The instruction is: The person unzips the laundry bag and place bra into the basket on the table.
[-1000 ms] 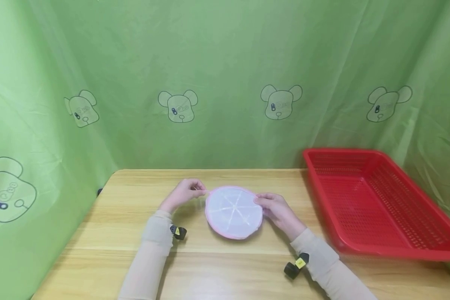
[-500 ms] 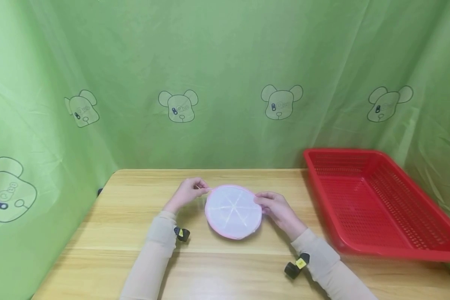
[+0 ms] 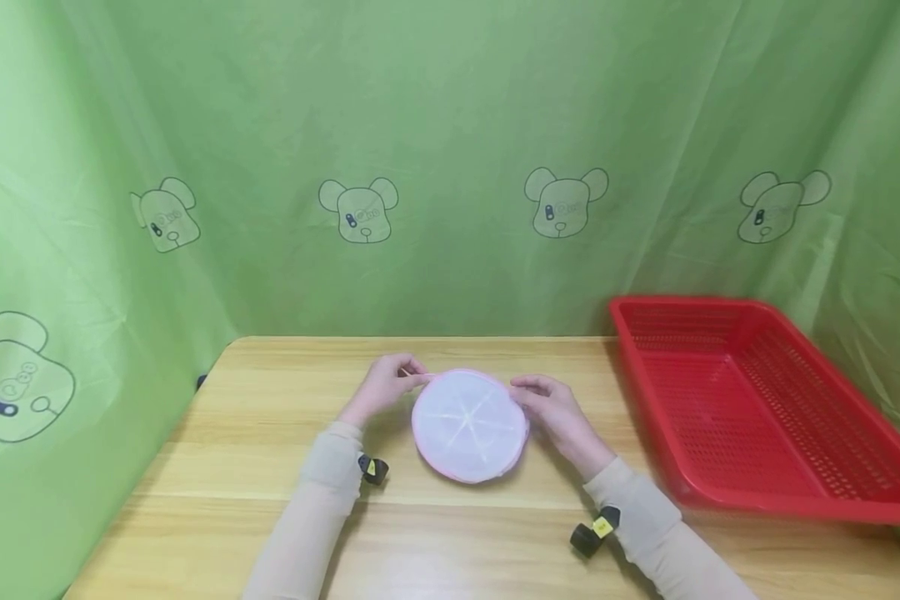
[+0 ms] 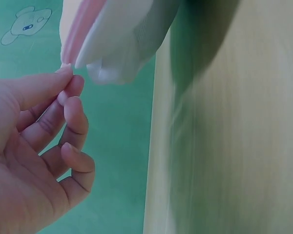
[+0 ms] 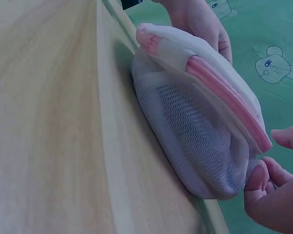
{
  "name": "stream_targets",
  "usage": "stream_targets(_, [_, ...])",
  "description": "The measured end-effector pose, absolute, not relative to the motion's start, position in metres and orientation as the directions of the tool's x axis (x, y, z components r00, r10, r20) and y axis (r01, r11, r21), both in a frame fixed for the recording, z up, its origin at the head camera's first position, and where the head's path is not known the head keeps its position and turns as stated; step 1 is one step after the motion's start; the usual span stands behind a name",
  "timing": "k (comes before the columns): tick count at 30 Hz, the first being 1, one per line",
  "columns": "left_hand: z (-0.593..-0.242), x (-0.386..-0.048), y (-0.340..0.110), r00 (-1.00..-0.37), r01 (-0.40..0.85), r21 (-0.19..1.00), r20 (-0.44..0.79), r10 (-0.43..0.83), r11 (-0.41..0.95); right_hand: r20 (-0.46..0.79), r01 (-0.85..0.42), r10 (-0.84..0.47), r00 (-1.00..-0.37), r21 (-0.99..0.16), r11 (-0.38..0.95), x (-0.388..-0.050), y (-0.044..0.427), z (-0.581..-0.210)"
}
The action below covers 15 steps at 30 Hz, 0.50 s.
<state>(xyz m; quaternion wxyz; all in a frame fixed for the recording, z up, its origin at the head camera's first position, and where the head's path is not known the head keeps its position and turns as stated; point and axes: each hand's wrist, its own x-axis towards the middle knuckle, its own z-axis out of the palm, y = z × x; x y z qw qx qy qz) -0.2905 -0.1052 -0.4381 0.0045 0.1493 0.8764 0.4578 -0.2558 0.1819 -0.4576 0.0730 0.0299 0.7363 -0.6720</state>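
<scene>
A round white mesh laundry bag [image 3: 468, 425] with a pink zipper edge is held between both hands over the wooden table. Seam lines cross its face in a star. My left hand [image 3: 386, 387] pinches a small bit at the bag's upper left edge between thumb and index finger; the other fingers curl loosely, as the left hand [image 4: 34, 141] shows in the left wrist view. On the opposite side, my right hand [image 5: 278, 195] has curled fingers at the mesh near the zipper end, with one digit lifted away. The mesh bag [image 5: 195, 131] bulges below its pink zipper [image 5: 229, 100].
A red perforated plastic basket [image 3: 682, 492] stands at the right of the wooden table [image 3: 232, 450]. Green curtains [image 3: 450, 283] with bear-head prints enclose the back and both sides.
My left hand has shifted slightly right along the bag's upper edge. The right thumb has drawn back from the bag's face toward its rim, and the bag has turned slightly.
</scene>
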Motion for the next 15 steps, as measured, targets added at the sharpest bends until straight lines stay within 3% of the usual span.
stream_targets(15, [-0.4385, -0.2871, -0.0946, -0.942, 0.296, 0.796, 0.152, 0.299, 0.528, -0.131, 0.094, -0.153, -0.979, -0.969, 0.228, -0.2543, 0.1786, -0.4591])
